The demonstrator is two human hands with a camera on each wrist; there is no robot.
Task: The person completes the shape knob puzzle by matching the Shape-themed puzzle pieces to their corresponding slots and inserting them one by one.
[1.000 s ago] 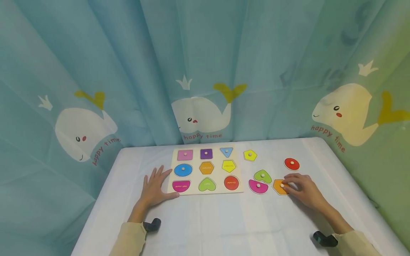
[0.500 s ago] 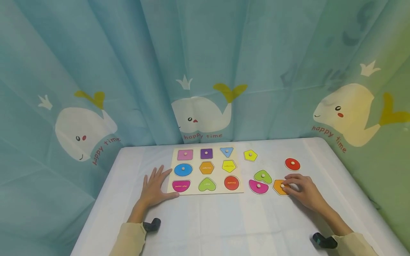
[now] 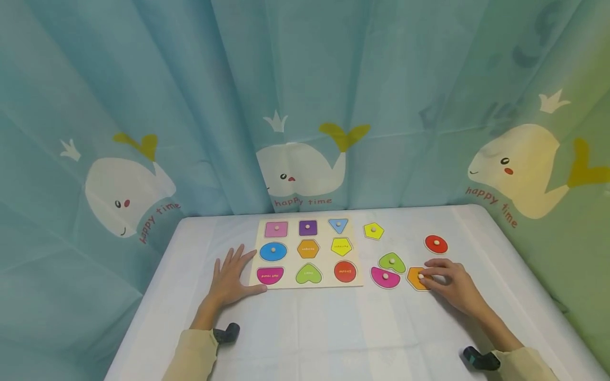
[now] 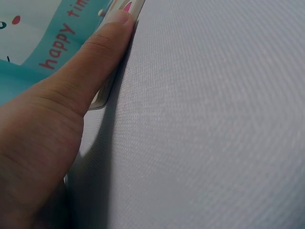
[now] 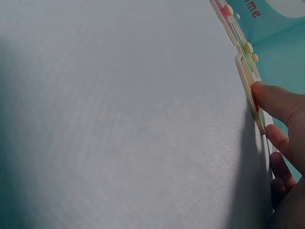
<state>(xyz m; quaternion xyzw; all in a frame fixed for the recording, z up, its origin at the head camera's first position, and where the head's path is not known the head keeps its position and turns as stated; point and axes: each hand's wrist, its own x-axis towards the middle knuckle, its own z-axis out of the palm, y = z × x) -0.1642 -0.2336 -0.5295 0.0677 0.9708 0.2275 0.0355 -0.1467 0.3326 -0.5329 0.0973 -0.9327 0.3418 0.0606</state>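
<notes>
While pinching the orange hexagon (image 3: 414, 280) by its knob (image 3: 421, 276), likely for easier hold, with the right hand (image 3: 455, 284), resting the left hand (image 3: 230, 280), fingers spread, against the board (image 3: 328, 275), probably for steadiness.

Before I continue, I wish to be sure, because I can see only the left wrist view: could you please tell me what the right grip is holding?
Observer: The right grip pinches the knob of the orange hexagon piece.
Operator: Thank you. Which shapes on the puzzle board are filled?
Observer: Four have a knobbed piece: the pink rectangle, purple square, light-blue triangle and blue oval.
Operator: And which piece outside the board lies farthest to the right?
Observer: The red round piece, farther back on the table than the orange hexagon piece.
</notes>
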